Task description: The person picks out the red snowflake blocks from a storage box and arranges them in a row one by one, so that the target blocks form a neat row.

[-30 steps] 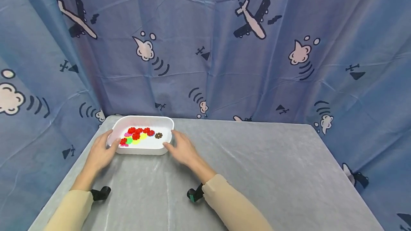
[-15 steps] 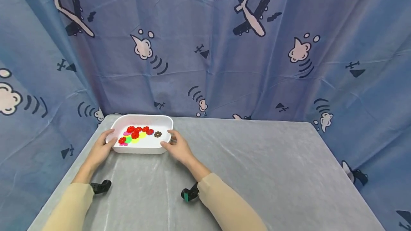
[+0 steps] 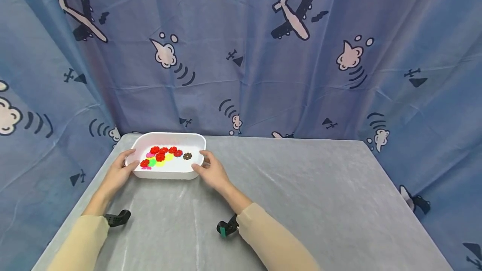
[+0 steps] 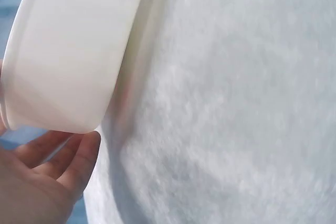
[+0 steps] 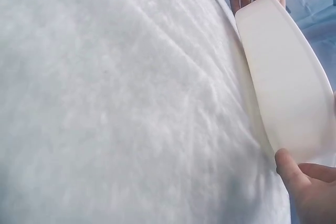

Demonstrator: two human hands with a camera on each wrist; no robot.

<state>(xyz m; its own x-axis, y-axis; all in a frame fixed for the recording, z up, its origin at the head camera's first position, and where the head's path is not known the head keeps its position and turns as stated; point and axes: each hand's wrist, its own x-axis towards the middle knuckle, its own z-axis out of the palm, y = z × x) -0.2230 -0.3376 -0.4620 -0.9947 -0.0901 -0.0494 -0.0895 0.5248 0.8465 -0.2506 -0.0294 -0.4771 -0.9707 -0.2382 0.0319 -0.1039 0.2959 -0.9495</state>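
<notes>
A white plastic tray [image 3: 169, 175] with rounded corners is held between both hands near the table's far left corner. My left hand [image 3: 118, 174] grips its left end; in the left wrist view, the fingers [image 4: 79, 163] bend at the lower edge of the wall. At the right end, my right hand [image 3: 213, 173] grips the rim with the thumb in front and fingers behind. Inside lie several flower-shaped pieces: red ones [image 3: 160, 157], a green one [image 3: 152, 162], yellow ones [image 3: 169, 157], pink ones [image 3: 146, 167] and a brown one [image 3: 187, 156].
A grey cloth covers the table [image 3: 301, 204], stretching right and toward me. Behind and at both sides hangs a blue curtain [image 3: 256, 95] printed with airplanes and clouds. Black wrist cameras [image 3: 118, 218] sit at both cuffs.
The tray has shifted slightly, a little left and then right, with both hands on it. My right hand's fingers have closed further round the rim. The head view has tilted slightly.
</notes>
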